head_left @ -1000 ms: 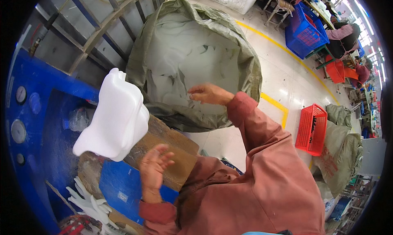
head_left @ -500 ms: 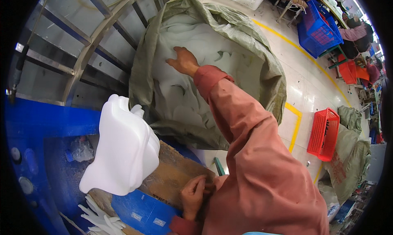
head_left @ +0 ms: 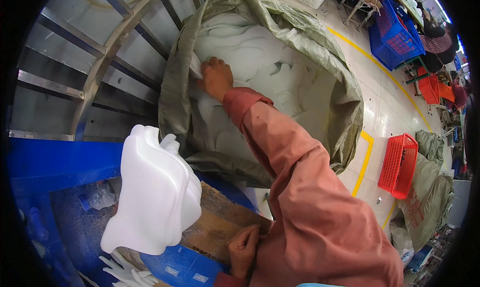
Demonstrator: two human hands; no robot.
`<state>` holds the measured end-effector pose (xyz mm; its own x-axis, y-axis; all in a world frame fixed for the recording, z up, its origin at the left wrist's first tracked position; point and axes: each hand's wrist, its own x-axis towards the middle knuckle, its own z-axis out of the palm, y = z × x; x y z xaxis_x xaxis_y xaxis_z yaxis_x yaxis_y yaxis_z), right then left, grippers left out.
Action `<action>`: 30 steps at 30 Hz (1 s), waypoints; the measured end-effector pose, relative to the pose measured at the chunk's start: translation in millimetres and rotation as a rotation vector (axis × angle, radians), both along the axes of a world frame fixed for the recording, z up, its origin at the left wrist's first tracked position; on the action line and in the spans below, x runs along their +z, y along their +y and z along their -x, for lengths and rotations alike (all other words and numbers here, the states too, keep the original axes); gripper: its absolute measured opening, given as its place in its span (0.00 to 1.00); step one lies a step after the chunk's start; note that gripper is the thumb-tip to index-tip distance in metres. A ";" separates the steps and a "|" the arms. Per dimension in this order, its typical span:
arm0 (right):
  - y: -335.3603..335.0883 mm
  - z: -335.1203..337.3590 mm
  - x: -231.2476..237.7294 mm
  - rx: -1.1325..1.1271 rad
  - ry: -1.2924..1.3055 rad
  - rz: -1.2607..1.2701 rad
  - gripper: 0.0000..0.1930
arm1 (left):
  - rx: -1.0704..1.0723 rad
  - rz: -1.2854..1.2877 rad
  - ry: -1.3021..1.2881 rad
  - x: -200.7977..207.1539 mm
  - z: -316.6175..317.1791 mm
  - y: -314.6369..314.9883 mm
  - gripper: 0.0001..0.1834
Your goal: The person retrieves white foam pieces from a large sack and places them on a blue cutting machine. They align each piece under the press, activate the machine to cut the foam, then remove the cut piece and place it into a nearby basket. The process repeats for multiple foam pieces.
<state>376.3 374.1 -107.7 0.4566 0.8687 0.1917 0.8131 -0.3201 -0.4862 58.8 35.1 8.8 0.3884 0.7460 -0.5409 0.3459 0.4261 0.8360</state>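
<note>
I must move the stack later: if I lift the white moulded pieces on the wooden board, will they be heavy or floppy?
Probably light: the white moulded pieces look thin-walled. Likely fairly stiff, since they keep their curved shape. The nested stack may tip, as it overhangs the wooden board.

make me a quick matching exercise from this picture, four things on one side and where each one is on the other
Things:
1. right hand
2. left hand
3. white moulded parts stack
4. red crate

Places:
A. on the floor by the yellow line
B. on the brown board, near the body
C. inside the green woven sack
D. standing on the board at the blue bench's edge

Pairs: 1-C, 2-B, 3-D, 4-A
</note>
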 end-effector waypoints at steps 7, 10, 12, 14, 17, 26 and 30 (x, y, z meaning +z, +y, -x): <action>-11.0 15.2 -17.1 -0.037 0.331 0.036 0.27 | -0.036 -0.054 0.031 2.1 0.7 0.1 0.08; -19.7 18.5 -17.8 -0.038 0.357 -0.001 0.27 | -0.037 -0.050 0.038 -1.2 2.0 -1.1 0.09; -27.4 15.7 -13.4 -0.057 0.407 0.012 0.27 | 0.005 -0.007 0.003 -2.7 1.7 -2.1 0.09; -41.8 6.5 -7.0 -0.103 0.495 0.036 0.28 | 0.038 0.074 0.004 -3.6 1.0 -3.2 0.11; -76.6 -6.3 4.8 -0.132 0.576 -0.101 0.30 | 0.050 0.106 -0.038 -3.1 2.4 -5.7 0.12; -239.5 -42.1 98.8 0.081 0.893 -0.336 0.29 | -0.002 0.014 -0.191 -12.9 4.1 -2.7 0.15; -322.5 -31.7 154.0 0.091 1.033 -0.311 0.29 | -0.086 -0.026 -0.253 7.5 11.3 1.5 0.18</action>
